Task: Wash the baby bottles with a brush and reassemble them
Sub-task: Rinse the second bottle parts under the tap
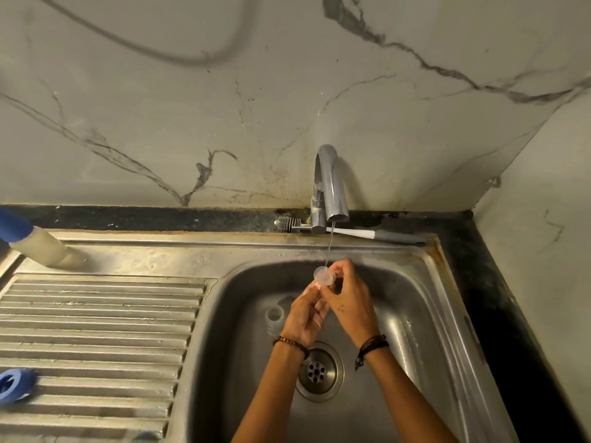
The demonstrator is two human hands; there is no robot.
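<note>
Both hands hold a small clear silicone teat (324,277) over the steel sink basin (415,330), under a thin stream of water from the tap (329,187). My left hand (305,314) pinches the teat from below. My right hand (350,302) pinches its right edge with curled fingers. A clear bottle body (274,316) stands in the basin left of my hands, open end up. The bottle brush (319,227) lies on the ledge behind the tap, bristles to the left. A blue screw ring (14,383) rests on the ribbed drainboard (102,340) at far left.
A bottle with a blue cap (35,239) lies tilted at the drainboard's back left corner. The drain strainer (318,372) sits beneath my wrists. A marble wall rises behind the sink and a dark counter strip (499,298) runs along its right side.
</note>
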